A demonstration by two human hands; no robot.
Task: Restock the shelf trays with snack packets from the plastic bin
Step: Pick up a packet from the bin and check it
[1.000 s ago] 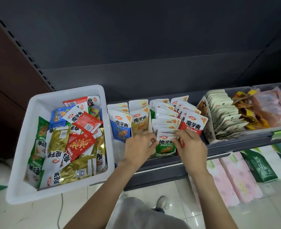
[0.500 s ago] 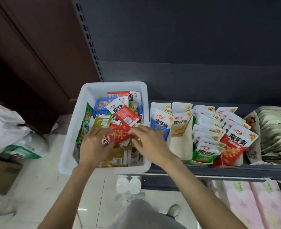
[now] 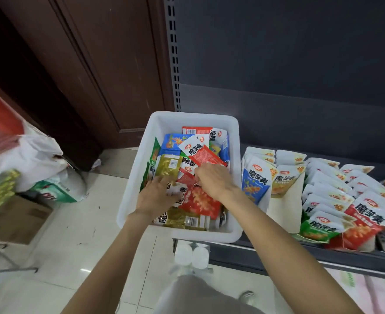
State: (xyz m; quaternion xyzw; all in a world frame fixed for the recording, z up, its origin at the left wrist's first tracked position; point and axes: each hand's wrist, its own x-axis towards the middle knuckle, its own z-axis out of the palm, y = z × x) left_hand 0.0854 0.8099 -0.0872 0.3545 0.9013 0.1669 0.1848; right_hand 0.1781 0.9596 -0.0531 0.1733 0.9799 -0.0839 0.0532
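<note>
White plastic bin (image 3: 233, 137), rectangular, set at the left end of the dark shelf (image 3: 300, 252) with its near corner overhanging the floor, so that it sits just beside the trays it feeds. Contents: loose snack packets in a jumbled heap, red, blue, green and gold, some face up and some showing their backs. Left hand (image 3: 156, 197): inside the bin at its near left, palm down, fingers lying over a white-and-red packet (image 3: 180, 191) and the lower edge of a gold packet (image 3: 167, 165); whether the fingers merely press or actually grip cannot be told. Right hand (image 3: 214, 180): inside the bin at centre, fingers curled down among the packets above a large red packet (image 3: 200, 202); its fingertips are hidden, so what it pinches, if anything, cannot be told. Both hands appear to be sorting the heap for a matching flavour. Shelf trays, right of the bin: blue packets (image 3: 254, 180) standing upright in front-facing rows, then yellow-marked packets (image 3: 286, 181), then leaning rows fronted by a green packet (image 3: 320, 227) and a red packet (image 3: 368, 223), faces forward for display. The yellow row sits well back in its white tray (image 3: 284, 214), leaving room at the front. Judged stage: picking.
</note>
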